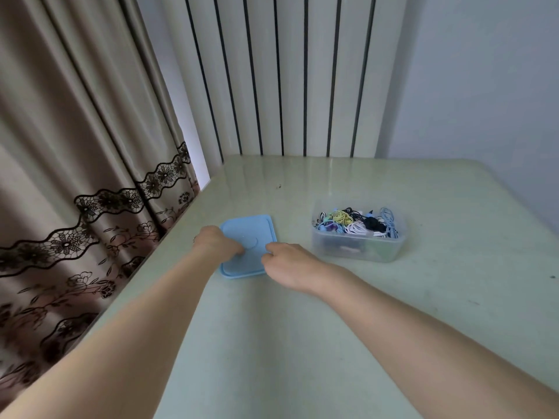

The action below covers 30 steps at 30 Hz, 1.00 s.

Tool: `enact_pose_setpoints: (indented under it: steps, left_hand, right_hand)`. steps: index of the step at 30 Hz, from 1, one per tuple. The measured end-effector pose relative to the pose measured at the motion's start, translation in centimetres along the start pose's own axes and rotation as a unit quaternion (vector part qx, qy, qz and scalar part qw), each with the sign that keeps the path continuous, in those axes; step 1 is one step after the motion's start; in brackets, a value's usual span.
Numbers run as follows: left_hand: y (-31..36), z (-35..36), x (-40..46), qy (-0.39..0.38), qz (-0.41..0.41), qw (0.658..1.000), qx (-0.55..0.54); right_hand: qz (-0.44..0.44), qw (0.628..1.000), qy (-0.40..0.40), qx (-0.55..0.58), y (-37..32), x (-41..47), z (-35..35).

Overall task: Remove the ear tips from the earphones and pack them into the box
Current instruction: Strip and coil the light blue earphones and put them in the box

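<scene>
Surface: pale green glossy table (302,343), on which everything is set; two bare forearms are stretched across it from the near edge.
Left hand: the left hand (216,241) is laid on the left part of one blue lid (248,234), fingers curled down onto it; whether the lid edge is gripped cannot be told. Something small, perhaps a ring, is seen at the hand's outer side, too small to make out.
Right hand: the right hand (289,264) is placed at the lid's right edge, fingers bent under and hidden; whether anything is pinched cannot be told.
Lid: one, flat on the table between and beneath both hands; its near part is partly covered by them.
Box: one clear plastic box (357,246), open, set well apart to the right of the right hand.
Earphones: a tangled heap of earphones (357,222) is held in the box, with yellow, white, black and blue cables; their number cannot be counted, and ear tips cannot be made out.
Beyond the hands: one white radiator (281,80) with dark gaps.
Left of the left hand: beige curtain (75,146) with dark lace trim.
</scene>
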State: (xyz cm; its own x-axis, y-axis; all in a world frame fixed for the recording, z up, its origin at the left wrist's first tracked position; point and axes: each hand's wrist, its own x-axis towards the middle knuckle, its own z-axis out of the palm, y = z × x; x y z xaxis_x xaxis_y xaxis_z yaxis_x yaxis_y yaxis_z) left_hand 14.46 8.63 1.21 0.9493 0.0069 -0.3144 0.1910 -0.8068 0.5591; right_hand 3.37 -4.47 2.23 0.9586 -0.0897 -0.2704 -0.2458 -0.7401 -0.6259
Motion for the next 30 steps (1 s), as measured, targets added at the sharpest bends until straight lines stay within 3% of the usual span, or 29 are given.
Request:
enact_pose_setpoints:
  steps: [4,6,8,10,12,13,16,19,22,25,30]
  left_hand:
    - [0.1,-0.5,-0.2,-0.034,0.006,0.983,-0.182]
    - [1.4,-1.3,-0.7,-0.016,0.070,0.969,-0.238]
    - [3.9,-2.2,-2.1,0.053,0.183,0.959,-0.209]
    - [6.6,-2.8,-4.0,0.132,0.317,0.933,-0.109]
    - [9.0,-2.7,-5.7,0.174,0.445,0.879,-0.003]
    - [10.2,-2.0,-6.3,0.174,0.505,0.845,0.032]
    - [11.8,0.6,-6.4,0.118,0.611,0.773,0.125]
    - [11.8,4.1,-5.0,0.137,0.624,0.718,0.275]
    - [11.0,5.9,-4.3,0.127,0.622,0.688,0.352]
    - [10.0,6.9,-3.9,0.059,0.617,0.709,0.338]
    - [9.4,7.5,-3.9,-0.006,0.618,0.740,0.265]
  right_hand:
    - [0.015,0.999,-0.029,0.035,0.0,-0.4,-1.4]
    - [-0.033,0.998,0.022,0.047,-0.5,-0.6,-2.9]
    - [-0.087,0.982,0.144,0.087,-1.2,-1.5,-5.9]
    - [-0.104,0.934,0.313,0.140,-1.6,-2.9,-9.9]
    - [-0.089,0.872,0.451,0.167,-1.2,-4.4,-13.7]
    - [-0.076,0.859,0.474,0.178,-0.4,-5.0,-15.2]
    - [-0.027,0.908,0.377,0.179,2.7,-5.2,-16.7]
    - [0.034,0.944,0.301,0.132,6.9,-4.9,-15.9]
    - [0.067,0.962,0.253,0.079,9.8,-4.5,-14.3]
    - [0.080,0.974,0.211,-0.012,11.0,-4.2,-12.5]
    - [0.079,0.967,0.243,-0.013,13.0,-3.3,-11.5]
